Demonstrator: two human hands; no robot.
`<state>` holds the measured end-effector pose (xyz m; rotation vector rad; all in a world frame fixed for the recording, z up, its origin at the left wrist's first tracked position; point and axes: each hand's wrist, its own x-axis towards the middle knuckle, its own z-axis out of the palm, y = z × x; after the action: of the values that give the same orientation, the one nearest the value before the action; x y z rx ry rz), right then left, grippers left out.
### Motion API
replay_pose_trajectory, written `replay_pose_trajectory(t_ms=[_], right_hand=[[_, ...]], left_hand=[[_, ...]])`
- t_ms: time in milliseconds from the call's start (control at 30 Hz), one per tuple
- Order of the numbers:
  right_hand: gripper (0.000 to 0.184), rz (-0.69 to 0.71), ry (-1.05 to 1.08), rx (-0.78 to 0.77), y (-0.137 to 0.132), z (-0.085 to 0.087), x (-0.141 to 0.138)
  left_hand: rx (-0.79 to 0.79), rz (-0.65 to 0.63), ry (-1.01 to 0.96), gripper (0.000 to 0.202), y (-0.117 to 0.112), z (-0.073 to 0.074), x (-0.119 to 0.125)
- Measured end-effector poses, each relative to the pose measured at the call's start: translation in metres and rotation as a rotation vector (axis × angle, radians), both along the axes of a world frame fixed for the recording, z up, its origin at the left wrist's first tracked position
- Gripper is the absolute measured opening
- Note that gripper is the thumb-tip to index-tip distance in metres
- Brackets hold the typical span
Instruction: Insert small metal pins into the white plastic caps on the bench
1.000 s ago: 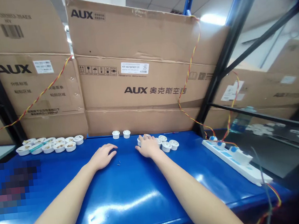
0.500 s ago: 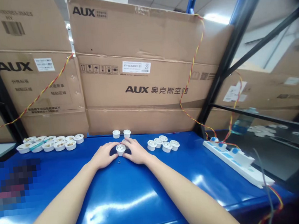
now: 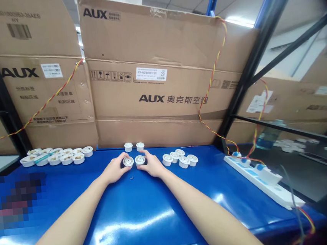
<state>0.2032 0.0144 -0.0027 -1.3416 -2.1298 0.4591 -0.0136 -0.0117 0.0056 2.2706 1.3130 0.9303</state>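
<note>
Two white cups (image 3: 128, 161) (image 3: 139, 160) touching both hands (image 3: 114, 170) (image 3: 152, 166), open blue bench (image 3: 137, 213) nearer

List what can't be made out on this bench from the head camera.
Head view:
left cup, right cup: sides hidden by the left hand and right hand.
far-left cups: contents too small.
specks: too small to identify.
lower-left patch: pixelated.

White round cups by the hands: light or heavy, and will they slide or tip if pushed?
The white cup by the left hand looks like thin moulded plastic, so probably light and stiff. Its low, wide shape suggests it would slide rather than tip. The glossy blue bench top likely gives little friction, so a push may send it skating.
</note>
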Motion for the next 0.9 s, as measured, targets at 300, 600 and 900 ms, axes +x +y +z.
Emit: replay_pose_trajectory(t_ms=[300,600,900], right_hand=[[0.035,0.218,-0.276,0.370,-0.024,0.030,-0.002],[0.024,0.296,-0.508,0.491,-0.032,0.033,-0.009],[0.029,0.068,-0.479,0.352,-0.026,0.035,0.000]], left_hand=[[0.382,-0.112,0.284,0.039,-0.003,0.015,-0.012],[0.437,-0.216,0.515,0.023,-0.010,0.028,-0.005],[0.445,-0.253,0.476,0.029,-0.009,0.029,-0.008]])
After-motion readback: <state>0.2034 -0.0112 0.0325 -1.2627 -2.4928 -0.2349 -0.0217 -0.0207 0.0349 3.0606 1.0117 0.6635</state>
